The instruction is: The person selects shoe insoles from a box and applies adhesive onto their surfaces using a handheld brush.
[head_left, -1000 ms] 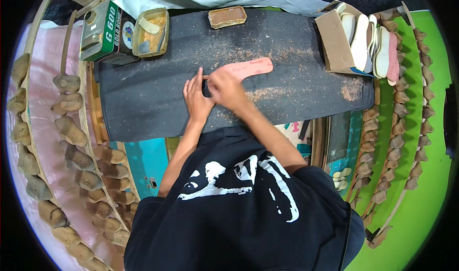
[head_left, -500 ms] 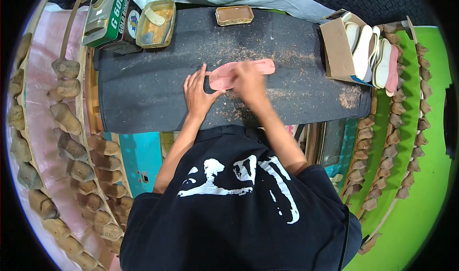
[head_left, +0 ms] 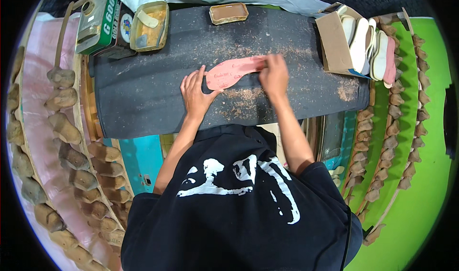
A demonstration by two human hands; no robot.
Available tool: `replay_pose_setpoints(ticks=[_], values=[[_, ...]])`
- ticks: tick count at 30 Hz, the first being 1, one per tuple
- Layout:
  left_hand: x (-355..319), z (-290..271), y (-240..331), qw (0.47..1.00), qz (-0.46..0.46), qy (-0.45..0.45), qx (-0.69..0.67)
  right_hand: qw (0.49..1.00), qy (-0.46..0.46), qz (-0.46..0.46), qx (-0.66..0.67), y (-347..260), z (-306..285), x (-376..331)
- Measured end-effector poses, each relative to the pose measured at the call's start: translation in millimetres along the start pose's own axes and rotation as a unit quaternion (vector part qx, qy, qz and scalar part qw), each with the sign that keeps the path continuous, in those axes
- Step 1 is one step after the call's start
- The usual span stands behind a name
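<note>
A pink shoe insole [head_left: 224, 75] with printed markings lies flat on the dark cloth of the worktable [head_left: 143, 89]. Its broad end points left. There my left hand [head_left: 195, 91] rests on the cloth, fingers spread, with the thumb and a fingertip touching the insole's edge. Over the narrow right end is my right hand [head_left: 275, 77], closed and a little blurred. Whatever its fingers hold, if anything, is hidden under the hand.
Reddish shavings [head_left: 246, 95] are scattered around the insole. At the back stand a green metal can [head_left: 98, 24], a tray [head_left: 162, 34] and a small brown-filled dish [head_left: 228, 13]. A cardboard box [head_left: 334, 44] of soles sits back right. Wooden shoe lasts [head_left: 64, 127] hang on both sides.
My right hand has moved right, from the middle of the insole to its narrow end, uncovering the middle. My left hand stays at the broad end. The whole view has shifted slightly.
</note>
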State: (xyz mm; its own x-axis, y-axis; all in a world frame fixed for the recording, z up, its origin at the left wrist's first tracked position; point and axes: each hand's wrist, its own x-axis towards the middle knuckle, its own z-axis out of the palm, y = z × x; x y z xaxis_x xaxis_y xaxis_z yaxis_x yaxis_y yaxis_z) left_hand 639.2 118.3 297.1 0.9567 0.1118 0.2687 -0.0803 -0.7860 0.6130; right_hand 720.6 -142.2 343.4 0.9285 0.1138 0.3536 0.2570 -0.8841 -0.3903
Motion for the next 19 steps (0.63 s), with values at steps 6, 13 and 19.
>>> replay_pose_setpoints(ticks=[6, 13, 19], values=[[-4, 9, -14, 0.999, 0.028, 0.034, 0.007, 0.998, -0.024, -0.036, 0.042, -65, 10, -16], [-5, 5, -8, 0.999, 0.04, 0.014, 0.021, 0.999, 0.017, 0.007, 0.028, -32, -13, -1], [-2, -9, 2, 0.998, 0.054, -0.039, 0.011, 0.994, -0.057, -0.066, 0.067, -66, 14, -28]])
